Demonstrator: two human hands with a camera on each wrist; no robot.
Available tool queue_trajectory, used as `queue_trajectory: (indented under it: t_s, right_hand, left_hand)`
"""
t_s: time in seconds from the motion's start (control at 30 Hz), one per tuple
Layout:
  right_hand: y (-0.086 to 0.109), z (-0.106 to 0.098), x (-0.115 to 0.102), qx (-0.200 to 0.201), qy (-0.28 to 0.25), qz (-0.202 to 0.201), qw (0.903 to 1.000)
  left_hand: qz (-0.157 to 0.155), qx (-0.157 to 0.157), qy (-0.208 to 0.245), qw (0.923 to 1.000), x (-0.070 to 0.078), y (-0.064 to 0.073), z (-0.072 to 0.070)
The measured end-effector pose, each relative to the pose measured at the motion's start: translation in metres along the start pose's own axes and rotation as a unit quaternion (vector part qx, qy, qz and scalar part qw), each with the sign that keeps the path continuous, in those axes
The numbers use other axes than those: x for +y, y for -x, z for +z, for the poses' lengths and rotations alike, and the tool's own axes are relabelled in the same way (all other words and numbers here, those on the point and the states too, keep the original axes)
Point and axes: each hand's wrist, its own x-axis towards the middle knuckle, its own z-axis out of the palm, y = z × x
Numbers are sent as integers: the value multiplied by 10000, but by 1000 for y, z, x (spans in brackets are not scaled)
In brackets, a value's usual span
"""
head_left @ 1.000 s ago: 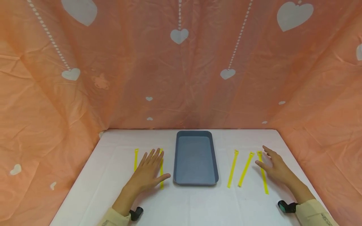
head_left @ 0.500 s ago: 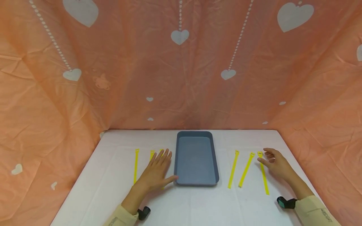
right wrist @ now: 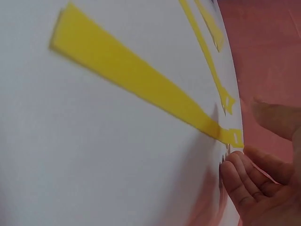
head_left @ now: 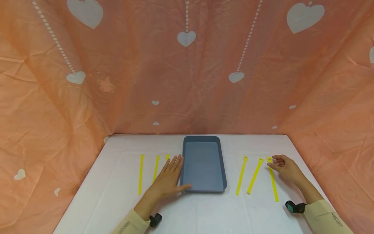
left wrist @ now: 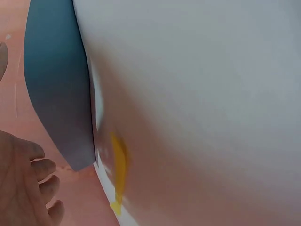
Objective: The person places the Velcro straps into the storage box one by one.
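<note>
A grey-blue rectangular tray (head_left: 203, 165) lies mid-table. My left hand (head_left: 168, 182) is at its left side, fingers straight and together, thumb spread over the near left corner. That hand partly covers two of the three yellow cable straps with slotted heads on this side, the outer strap (head_left: 141, 175) showing whole. On the right, my right hand (head_left: 287, 168) is at the slotted head of the outermost yellow cable strap (head_left: 273, 185). In the right wrist view, its fingers (right wrist: 249, 183) are bent beside the strap head (right wrist: 235, 138), thumb apart from them, nothing pinched.
Two more yellow straps, an inner one (head_left: 241, 175) and a middle one (head_left: 255, 176), lie between the tray and my right hand. A white cloth (head_left: 216, 214) covers the table. An orange curtain with hearts (head_left: 204, 97) hangs behind and at both sides.
My left hand has moved right, from over the left straps to the tray's left edge. The right hand's fingers have bent and drawn closer to the outer strap's head.
</note>
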Motion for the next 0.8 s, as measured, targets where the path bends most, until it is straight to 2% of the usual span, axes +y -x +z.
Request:
queue_trajectory:
  t_s: [0.17, 0.3, 0.43, 0.53, 0.67, 0.8]
  right_hand:
    - [-3, 0, 3, -34, -37, 119, 9999]
    - [-5, 0, 4, -10, -89, 188, 9998]
    - [-7, 0, 4, 13, -99, 269, 9996]
    - [-9, -1, 4, 7, -86, 442, 9990]
    - [-13, -1, 4, -49, -171, 719, 9972]
    - [-15, 0, 4, -71, -208, 849, 9961]
  left_hand:
    - [-37, -53, 281, 9996, 6, -4, 1]
    - [-113, -194, 339, 9992, 8, -7, 4]
    - [-114, -160, 356, 9992, 8, -7, 9]
    - [-146, -110, 458, 9988, 8, -7, 11]
    - [-329, -258, 525, 9977, 9, -7, 11]
    - [-386, -333, 567, 9971, 11, -8, 9]
